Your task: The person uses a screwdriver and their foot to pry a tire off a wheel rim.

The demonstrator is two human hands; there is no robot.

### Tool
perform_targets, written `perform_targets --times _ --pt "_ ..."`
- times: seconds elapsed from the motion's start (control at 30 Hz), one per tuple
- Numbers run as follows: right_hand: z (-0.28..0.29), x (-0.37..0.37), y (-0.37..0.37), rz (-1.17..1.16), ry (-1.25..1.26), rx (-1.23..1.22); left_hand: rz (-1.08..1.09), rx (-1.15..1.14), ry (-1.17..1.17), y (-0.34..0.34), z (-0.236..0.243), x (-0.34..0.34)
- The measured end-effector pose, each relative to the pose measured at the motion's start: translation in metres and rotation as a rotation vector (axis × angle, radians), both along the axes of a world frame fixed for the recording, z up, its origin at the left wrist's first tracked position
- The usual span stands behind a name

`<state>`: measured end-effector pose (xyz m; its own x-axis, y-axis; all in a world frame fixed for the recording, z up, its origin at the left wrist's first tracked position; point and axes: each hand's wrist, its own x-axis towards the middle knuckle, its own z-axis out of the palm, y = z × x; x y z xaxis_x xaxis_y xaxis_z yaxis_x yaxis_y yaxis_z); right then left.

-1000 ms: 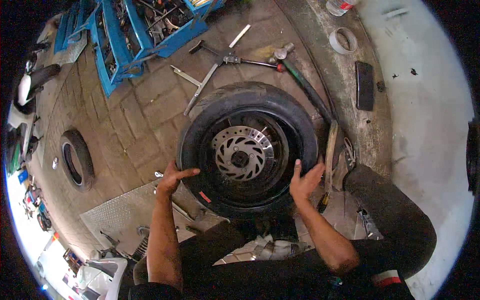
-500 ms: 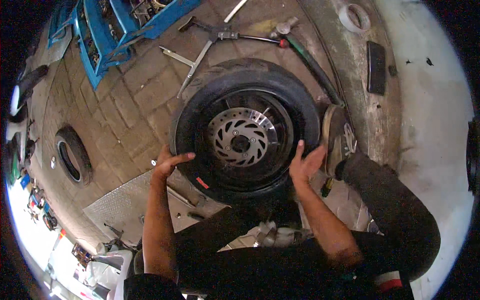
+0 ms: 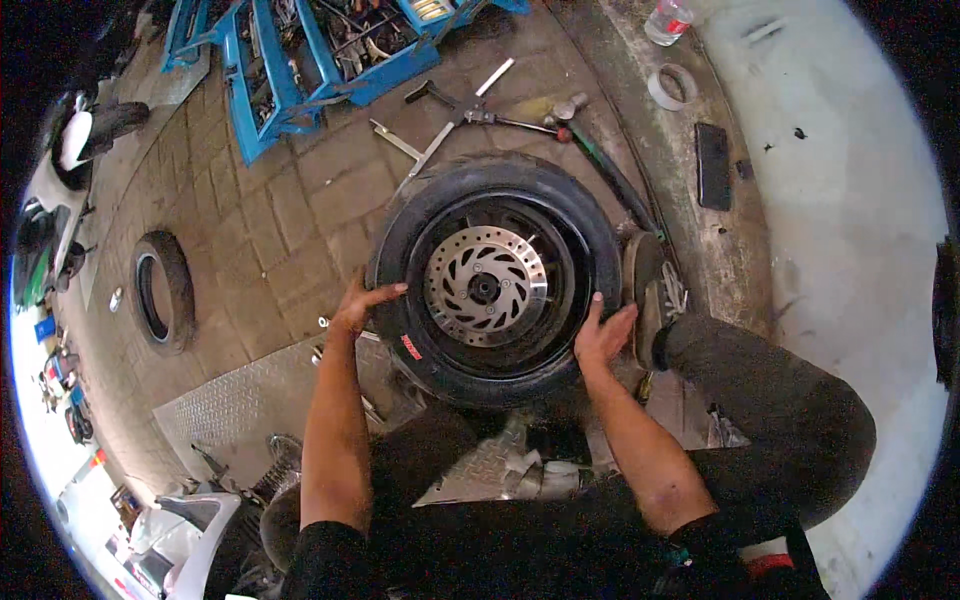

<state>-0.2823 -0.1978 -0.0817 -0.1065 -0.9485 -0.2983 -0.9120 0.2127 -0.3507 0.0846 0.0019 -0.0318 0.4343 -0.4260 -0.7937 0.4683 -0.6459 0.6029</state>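
A motorcycle wheel [image 3: 548, 300] lies between my arms, its black tyre [image 3: 455, 385] on the rim and a drilled silver brake disc [image 3: 465, 330] facing up. My left hand [image 3: 362, 304] grips the tyre's left side, the thumb laid over the sidewall beside a red mark and the fingers partly hidden at the outer edge. On the opposite side my right hand [image 3: 604, 338] presses against the tyre, thumb pointing up along the sidewall and fingers at the tread. My shoe [image 3: 643, 290] is close by that edge.
Beyond the wheel lie a T-shaped wrench [image 3: 430, 150], a green-handled tool [image 3: 610, 178] and a blue toolbox [image 3: 275, 100] full of tools. A loose tyre [image 3: 163, 292] is at left. A phone [image 3: 712, 165], tape roll [image 3: 672, 87] and bottle [image 3: 668, 20] are at right.
My view has shifted, bringing more of the toolbox and a bottle into sight. The wheel's disc now shows more face-on. Both hands remain at the tyre.
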Motion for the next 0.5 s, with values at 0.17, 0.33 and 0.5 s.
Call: perform_targets --times 0.17,0.33,0.5 --pt "0.003 -0.005 -0.003 -0.013 -0.082 -0.034 0.018 0.023 -0.114 0.005 -0.004 -0.008" --pt "-0.003 -0.019 -0.007 -0.011 -0.028 -0.133 -0.167 -0.013 -0.085 -0.033 0.04 -0.005" --pt "0.015 -0.001 0.01 -0.014 -0.023 -0.052 0.037 -0.06 -0.022 0.003 0.004 0.008"
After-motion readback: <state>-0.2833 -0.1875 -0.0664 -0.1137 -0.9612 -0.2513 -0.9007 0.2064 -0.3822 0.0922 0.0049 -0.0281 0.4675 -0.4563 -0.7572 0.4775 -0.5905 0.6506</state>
